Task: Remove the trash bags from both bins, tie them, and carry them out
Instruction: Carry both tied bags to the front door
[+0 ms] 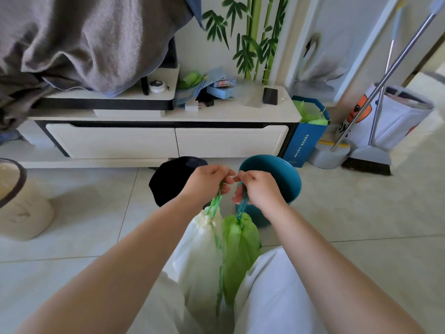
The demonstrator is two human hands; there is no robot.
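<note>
Two cinched trash bags hang side by side between my knees: a white bag (201,256) on the left and a green bag (238,249) on the right. My left hand (207,182) is closed on the green drawstring of the white bag. My right hand (258,189) grips the blue drawstring of the green bag. The two hands nearly touch at the fingertips. Behind them on the floor stand a black bin (168,179) and a teal bin (281,174), both without liners as far as I can see.
A white TV cabinet (168,138) runs across the back, with a grey blanket (79,42) draped over it. A beige bin (21,203) stands at the left. At the right are a blue paper bag (305,138), a broom and dustpan (366,160) and a printed bag (397,116).
</note>
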